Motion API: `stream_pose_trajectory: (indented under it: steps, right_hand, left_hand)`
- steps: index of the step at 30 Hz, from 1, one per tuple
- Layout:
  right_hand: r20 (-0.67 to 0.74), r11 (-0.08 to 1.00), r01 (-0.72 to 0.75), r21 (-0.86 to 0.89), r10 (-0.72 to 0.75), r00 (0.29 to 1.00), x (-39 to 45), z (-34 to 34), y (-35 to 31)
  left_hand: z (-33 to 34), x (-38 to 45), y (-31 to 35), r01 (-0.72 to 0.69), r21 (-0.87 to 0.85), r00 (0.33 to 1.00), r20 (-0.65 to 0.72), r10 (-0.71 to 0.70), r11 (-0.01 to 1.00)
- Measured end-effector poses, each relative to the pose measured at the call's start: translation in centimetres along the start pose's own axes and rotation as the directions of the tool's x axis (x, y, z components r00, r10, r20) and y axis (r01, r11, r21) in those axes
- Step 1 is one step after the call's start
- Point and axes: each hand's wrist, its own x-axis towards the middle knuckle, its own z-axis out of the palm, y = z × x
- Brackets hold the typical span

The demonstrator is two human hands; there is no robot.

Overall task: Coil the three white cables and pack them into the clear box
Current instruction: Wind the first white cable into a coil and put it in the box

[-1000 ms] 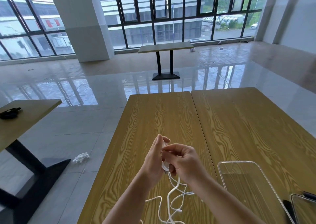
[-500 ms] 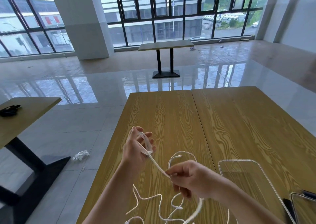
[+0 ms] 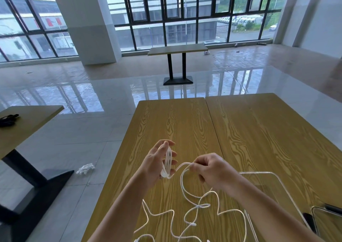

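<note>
Left hand [image 3: 157, 165] grips wound loops as former; right hand [image 3: 212, 171] pinches white cable [image 3: 182, 186], feeding slack. Clear box [image 3: 277, 178] waits beside.

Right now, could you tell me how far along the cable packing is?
Nothing is packed yet: the clear box holds no cable. In hand: the left hand holds a few loops of white cable, the right hand feeding it. Left: the loose cable on the table.

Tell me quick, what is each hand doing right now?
Left hand: holds white cable loops wound around its fingers.
Right hand: pinches the loose white cable between its fingertips.
</note>
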Motion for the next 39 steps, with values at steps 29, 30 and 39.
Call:
stream_pose_trajectory:
  steps: [29, 30, 39]
  right_hand:
    - [-0.071, 0.858, 0.051, 0.512, -0.017, 0.997, 0.6, 1.1, -0.3]
    - [-0.074, 0.835, 0.044, 0.549, -0.003, 0.997, 0.6, 1.2, -0.3]
    - [0.063, 0.647, 0.043, 0.761, -0.139, 0.988, -0.6, 1.3, -0.1]
  left_hand:
    - [2.7, -0.1, -1.9, -0.078, -0.015, 0.991, 0.105, 0.079, 0.997]
    - [2.8, 0.0, -2.0, -0.076, -0.007, 0.991, 0.111, 0.077, 0.997]
    - [3.5, -0.6, -2.1, -0.080, -0.101, 0.985, 0.147, 0.095, 0.992]
